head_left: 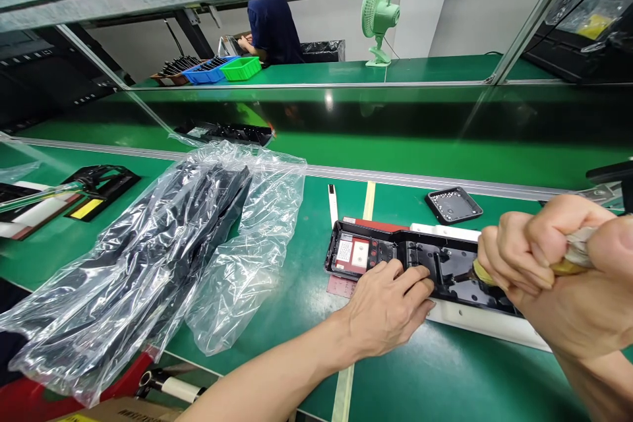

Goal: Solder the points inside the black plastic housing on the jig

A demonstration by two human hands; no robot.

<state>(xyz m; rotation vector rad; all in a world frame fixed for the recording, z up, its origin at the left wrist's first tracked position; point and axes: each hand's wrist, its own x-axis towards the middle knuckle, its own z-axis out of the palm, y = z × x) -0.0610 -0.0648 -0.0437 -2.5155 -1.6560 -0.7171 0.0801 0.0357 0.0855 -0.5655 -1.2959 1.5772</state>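
Observation:
A long black plastic housing, its hollow side up, lies in a white fixture on the green table. My left hand grips its near wall, fingers curled over the edge by the middle. My right hand is wrapped in a fist around a yellow-handled screwdriver; its shaft slants down into the right part of the housing. The exact spot the tip touches is hard to make out. A small black tray of tiny silvery screws sits behind the housing.
Clear plastic bags with black parts cover the left side. A black part with a yellow label lies farther left. Behind the metal rail are a green fan, coloured bins and a co-worker. A metal beam crosses overhead.

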